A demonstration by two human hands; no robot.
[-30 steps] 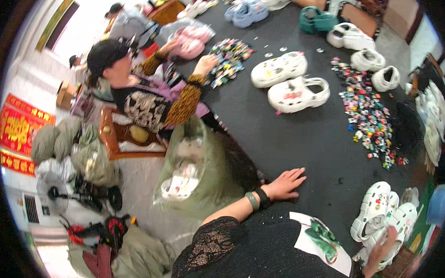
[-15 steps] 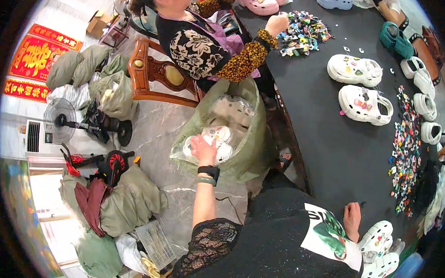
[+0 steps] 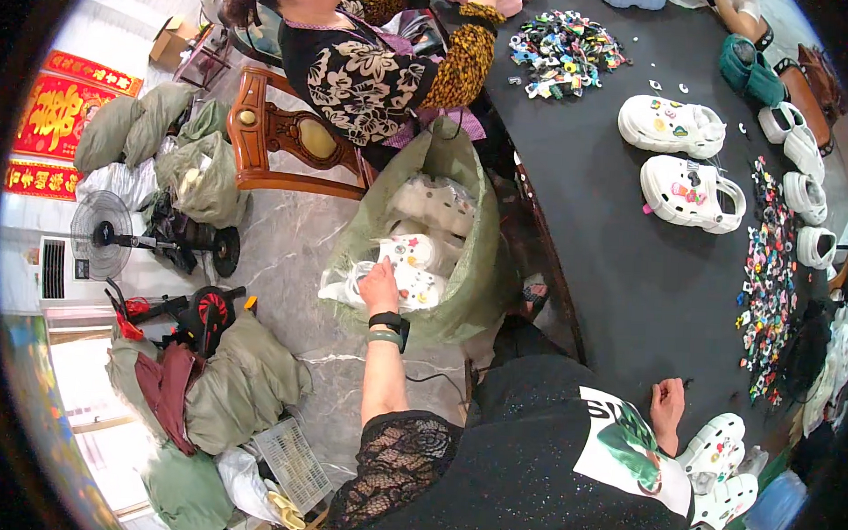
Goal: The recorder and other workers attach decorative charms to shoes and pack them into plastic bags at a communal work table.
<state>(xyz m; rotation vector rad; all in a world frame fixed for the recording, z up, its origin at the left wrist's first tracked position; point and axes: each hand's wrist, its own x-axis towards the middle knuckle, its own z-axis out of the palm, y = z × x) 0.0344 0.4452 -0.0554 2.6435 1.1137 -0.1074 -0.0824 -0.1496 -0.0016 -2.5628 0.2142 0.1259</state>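
Observation:
My left hand (image 3: pixel 379 287) reaches into a green woven sack (image 3: pixel 479 286) standing on the floor beside the table. Its fingers have closed at the edge of white clogs (image 3: pixel 420 284), which carry small coloured charms and seem wrapped in clear plastic. More pale clogs (image 3: pixel 435 205) in clear plastic lie deeper in the sack. At the near table edge rests my right hand (image 3: pixel 667 409), fingers curled loosely, with nothing visible in them. Just below it sits a pair of white clogs with charms (image 3: pixel 716 453).
On the dark table (image 3: pixel 594 206) are two white decorated clogs (image 3: pixel 674 126), a charm heap (image 3: pixel 564 55) and a long charm strip (image 3: pixel 769 286). A co-worker (image 3: pixel 356 85) sits at the far side by a wooden chair (image 3: pixel 288 134). Sacks (image 3: pixel 242 380) and a fan (image 3: pixel 107 235) stand left.
My left hand's spread fingers have drawn together on the clogs in the sack. My right hand has turned slightly. The co-worker's near hand has moved from the charm heap toward the pink clogs.

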